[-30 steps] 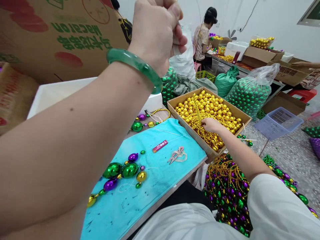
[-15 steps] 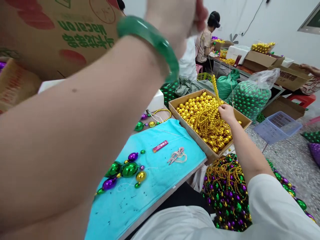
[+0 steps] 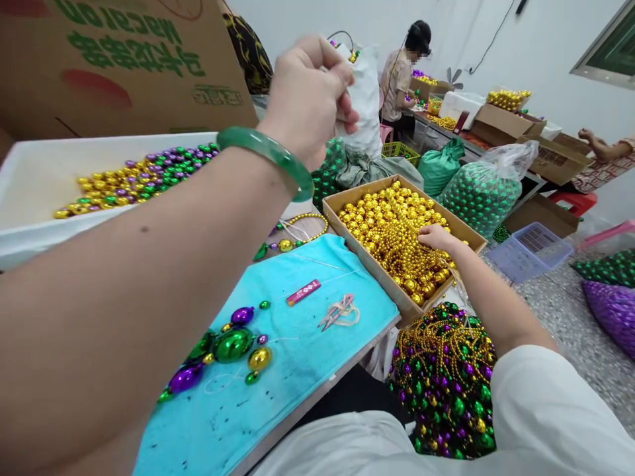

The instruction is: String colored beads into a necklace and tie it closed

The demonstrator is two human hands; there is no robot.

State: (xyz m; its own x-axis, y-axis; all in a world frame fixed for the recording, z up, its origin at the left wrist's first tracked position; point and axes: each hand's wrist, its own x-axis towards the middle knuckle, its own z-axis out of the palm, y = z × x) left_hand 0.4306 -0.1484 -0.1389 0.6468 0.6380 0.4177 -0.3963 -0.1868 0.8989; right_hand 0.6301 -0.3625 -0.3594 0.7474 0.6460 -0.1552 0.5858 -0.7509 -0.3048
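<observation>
Gold beads (image 3: 397, 241) are contained in the box (image 3: 409, 311) at 3 o'clock; the right hand's (image 3: 438, 237) fingers are closed on them. Left hand (image 3: 308, 96) is raised at 12 o'clock, fingers curled, contents indeterminable. Bead gathering is judged underway; slow disentangling seems called for.

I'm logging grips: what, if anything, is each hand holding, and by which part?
The right hand is at the gold beads; whether it grips them, or where, cannot be told. The left hand is curled, any hold unclear.
</observation>
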